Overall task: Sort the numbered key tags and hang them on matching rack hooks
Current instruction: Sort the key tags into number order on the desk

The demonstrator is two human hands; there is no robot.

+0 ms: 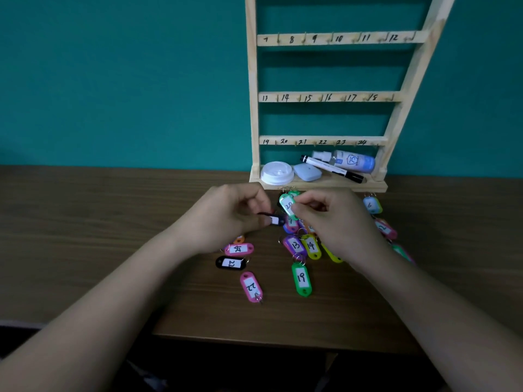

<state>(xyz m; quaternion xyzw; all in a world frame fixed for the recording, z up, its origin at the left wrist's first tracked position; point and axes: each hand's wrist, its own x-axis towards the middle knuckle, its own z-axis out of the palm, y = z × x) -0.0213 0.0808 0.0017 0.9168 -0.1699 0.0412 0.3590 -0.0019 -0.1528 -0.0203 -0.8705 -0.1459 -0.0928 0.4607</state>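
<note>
**Hands.** My left hand (235,219) is closed in a pinch on a black tag (276,220) at frame centre. My thumb covers its number, so I cannot read it. My right hand (336,222) pinches tag 20 (288,206), green, held just above the pile. The two tags sit close together, and I cannot tell whether their rings are linked.

**Location.** The other tags lie loose on the desk (113,222) below and right of my hands, among them tag 19 (301,279), tag 13 (295,245), tag 14 (311,246) and tag 6 (372,205). The rack (329,96) stands at upper right. Every hook in view is bare, so I judge that hanging has not begun. Hook 20 (295,143) is on the lowest rail.

**Risks.**
1. If the rings are snagged, pulling my hands apart could drag neighbouring tags or flick one off the desk.
2. The handwritten digits lie at odd angles. The black 22 tag (230,263) and the pink 22 tag (251,287) at lower centre both read as 22, so one may be misread and end up on the wrong hook.
3. The lowest rail sits just above the marker (331,168) and bottle (353,161) on the rack's tray. A hand reaching in could knock them.
4. The hooks look small. A ring carried in a fingertip pinch may miss and drop.
</note>
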